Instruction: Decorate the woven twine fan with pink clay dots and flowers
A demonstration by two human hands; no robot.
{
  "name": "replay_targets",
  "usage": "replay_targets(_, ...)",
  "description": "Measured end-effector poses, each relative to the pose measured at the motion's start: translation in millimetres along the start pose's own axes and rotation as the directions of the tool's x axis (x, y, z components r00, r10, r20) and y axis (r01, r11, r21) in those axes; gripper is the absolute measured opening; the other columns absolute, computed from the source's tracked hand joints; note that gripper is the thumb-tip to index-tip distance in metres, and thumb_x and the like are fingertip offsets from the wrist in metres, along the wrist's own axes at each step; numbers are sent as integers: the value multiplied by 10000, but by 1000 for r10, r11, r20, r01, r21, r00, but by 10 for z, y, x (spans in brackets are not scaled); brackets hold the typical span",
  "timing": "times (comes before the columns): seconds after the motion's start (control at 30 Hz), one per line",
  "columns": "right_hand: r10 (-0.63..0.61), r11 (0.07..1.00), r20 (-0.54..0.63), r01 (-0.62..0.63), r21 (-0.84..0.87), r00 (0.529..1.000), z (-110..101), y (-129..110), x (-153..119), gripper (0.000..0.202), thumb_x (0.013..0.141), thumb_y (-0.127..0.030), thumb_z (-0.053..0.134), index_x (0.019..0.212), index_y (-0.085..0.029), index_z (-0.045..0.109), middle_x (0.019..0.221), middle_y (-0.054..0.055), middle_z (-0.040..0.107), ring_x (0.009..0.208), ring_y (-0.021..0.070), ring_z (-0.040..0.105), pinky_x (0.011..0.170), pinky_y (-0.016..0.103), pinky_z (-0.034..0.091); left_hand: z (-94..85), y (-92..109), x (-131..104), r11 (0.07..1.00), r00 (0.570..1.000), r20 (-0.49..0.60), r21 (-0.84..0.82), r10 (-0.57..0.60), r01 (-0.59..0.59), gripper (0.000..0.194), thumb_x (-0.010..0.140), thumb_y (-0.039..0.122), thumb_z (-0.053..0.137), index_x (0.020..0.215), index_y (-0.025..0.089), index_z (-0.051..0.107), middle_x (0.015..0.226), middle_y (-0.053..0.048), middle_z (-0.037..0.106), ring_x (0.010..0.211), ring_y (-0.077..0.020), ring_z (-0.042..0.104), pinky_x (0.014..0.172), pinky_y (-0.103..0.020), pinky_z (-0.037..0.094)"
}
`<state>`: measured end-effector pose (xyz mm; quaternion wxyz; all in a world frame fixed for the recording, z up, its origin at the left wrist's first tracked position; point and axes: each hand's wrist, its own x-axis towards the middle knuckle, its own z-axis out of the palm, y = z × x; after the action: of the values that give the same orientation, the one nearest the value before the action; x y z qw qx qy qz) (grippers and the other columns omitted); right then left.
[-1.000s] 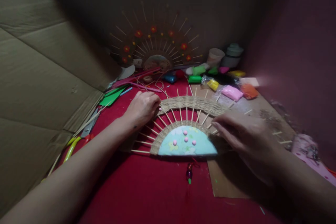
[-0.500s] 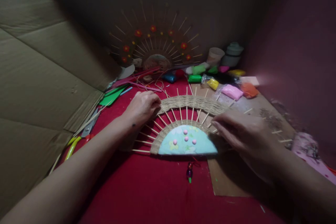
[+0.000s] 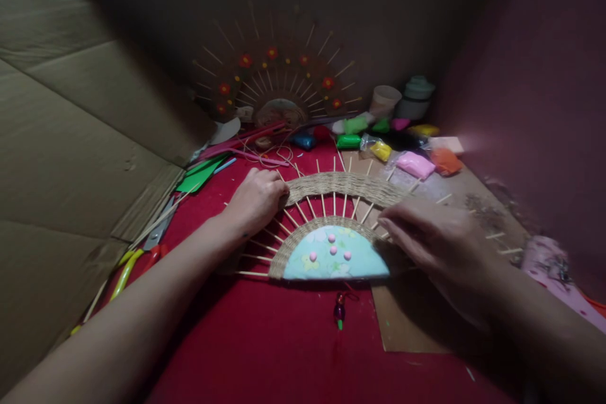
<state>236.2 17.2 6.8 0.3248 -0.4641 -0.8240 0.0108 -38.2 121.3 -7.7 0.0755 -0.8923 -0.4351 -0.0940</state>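
A half-round woven fan point(image 3: 345, 186) with thin sticks lies on the red surface, partly over a piece of cardboard. Its light blue floral centre point(image 3: 360, 255) bears several small pink balls point(image 3: 333, 250). My left hand point(image 3: 260, 196) is closed on the left part of the outer woven band, fingers curled at its edge. Over the right side of the fan is my right hand point(image 3: 426, 227), fingers pressed together near the band; its fingertips are partly hidden. A beaded tassel point(image 3: 339, 309) hangs below the flat edge.
Behind stands another fan with red flowers point(image 3: 271, 52). Packets of coloured clay, such as a pink one point(image 3: 415, 165), lie at the back right near a cup point(image 3: 384, 101) and a jar point(image 3: 416, 98). Scissors point(image 3: 125, 274) and green sheet point(image 3: 203, 175) are at left. Cardboard point(image 3: 85, 139) walls the left side.
The whole view has shifted slightly. My left hand has moved a little on the band, showing more stick tips behind it. My right hand is nearly unchanged.
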Motion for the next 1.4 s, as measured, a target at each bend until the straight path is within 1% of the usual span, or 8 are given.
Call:
replay_targets(0.3, -10, 1000, -11, 10, 0, 1000, 16, 25, -7, 125, 851, -142, 537, 760, -164, 620, 642, 9, 599, 562, 102, 537, 523, 220, 388, 78, -63, 8, 998, 995, -98, 57, 19, -13, 168, 826, 222, 487, 713, 170, 600, 618, -25, 611, 595, -175, 533, 699, -349, 333)
replay_targets(0.47, -7, 1000, -9, 7, 12, 1000, 13, 13, -16, 124, 845, -137, 542, 755, -157, 624, 636, 11, 596, 561, 103, 533, 525, 223, 391, 57, -88, -4, 996, 991, -128, 82, 37, -27, 184, 830, 237, 488, 690, 180, 594, 652, -35, 634, 636, -193, 566, 690, -351, 338)
replay_targets(0.7, 5, 993, 51, -11, 114, 999, -3, -5, 1, 110, 838, -119, 540, 819, -147, 645, 702, 25, 639, 629, 110, 576, 574, 219, 422, -162, -41, -9, 1000, 995, -94, 9, -16, 17, 193, 839, 246, 480, 787, 158, 644, 798, -84, 693, 758, -234, 618, 731, -373, 384)
replay_targets(0.83, -85, 975, 224, 35, 219, 971, 28, -66, 13, 135, 842, -114, 531, 904, -142, 647, 828, 52, 658, 741, 126, 599, 644, 227, 442, -355, 54, -63, 995, 987, -157, -88, 34, -48, 197, 863, 236, 479, 824, 159, 656, 800, -63, 694, 771, -208, 623, 736, -343, 401)
replay_targets(0.93, -115, 983, 330, 59, 175, 937, 89, -139, 30, 161, 886, -185, 512, 926, -144, 662, 862, 69, 634, 744, 143, 576, 636, 253, 427, -501, 175, -147, 984, 975, -212, -151, 61, -95, 184, 876, 252, 508, 838, 155, 659, 817, -53, 699, 752, -181, 618, 728, -317, 407)
replay_targets(1.03, -122, 992, 334, 105, 69, 935, 155, -203, 46, 185, 898, -220, 509, 865, -142, 674, 810, 68, 606, 684, 144, 537, 584, 265, 382, -579, 284, -263, 974, 976, -205, -195, 73, -114, 174, 885, 257, 523, 852, 154, 660, 807, -42, 697, 746, -179, 611, 729, -319, 410)
replay_targets(1.2, -195, 977, 308, 210, -16, 931, 205, -230, 44, 232, 896, -189, 495, 719, -140, 637, 720, 55, 563, 625, 136, 484, 541, 267, 333, -532, 334, -505, 963, 977, -192, -232, 89, -133, 209, 920, 249, 476, 837, 151, 640, 730, -26, 650, 679, -165, 556, 676, -308, 392)
replay_targets(1.4, -136, 977, 239, 90, 193, 961, 56, -252, 250, 157, 872, -154, 501, 815, -139, 647, 768, 55, 616, 661, 119, 553, 581, 235, 420, -370, 340, -751, 955, 982, -145, -253, 118, -152, 141, 898, 202, 490, 869, 163, 622, 805, -40, 657, 759, -183, 561, 756, -339, 377)
